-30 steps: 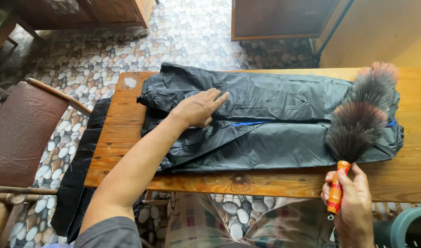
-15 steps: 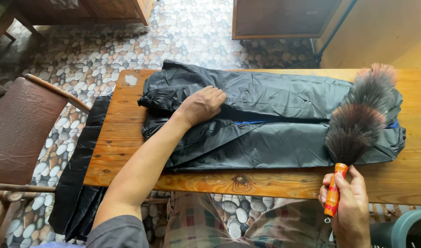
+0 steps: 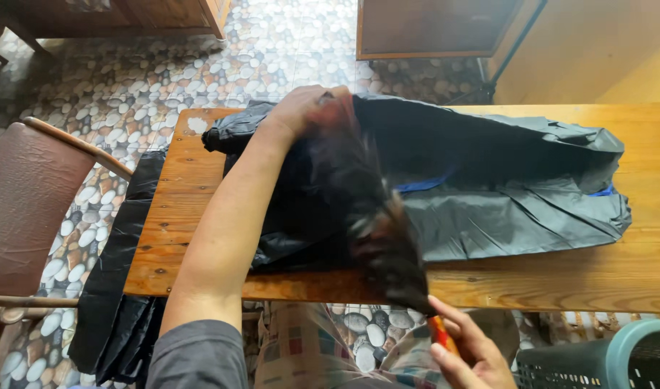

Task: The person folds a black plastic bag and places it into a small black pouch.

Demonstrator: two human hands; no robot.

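Observation:
A dark grey waterproof garment point(image 3: 503, 180) with blue trim lies spread across a wooden table point(image 3: 632, 274). My left hand point(image 3: 301, 108) rests flat on its far left part, pressing it down. My right hand point(image 3: 467, 353) grips the orange handle of a feather duster point(image 3: 373, 209) at the table's near edge. The duster's dark feathers are blurred in motion and stretch up over the garment toward my left hand.
Part of the garment hangs off the table's left end point(image 3: 121, 288). A brown chair point(image 3: 34, 209) stands to the left on the pebble floor. A teal plastic basket point(image 3: 618, 356) sits at the lower right. Wooden furniture point(image 3: 430, 29) stands behind the table.
The duster has swept from the garment's right end over to its left part. My left hand shifted slightly toward the far edge. The view moved closer.

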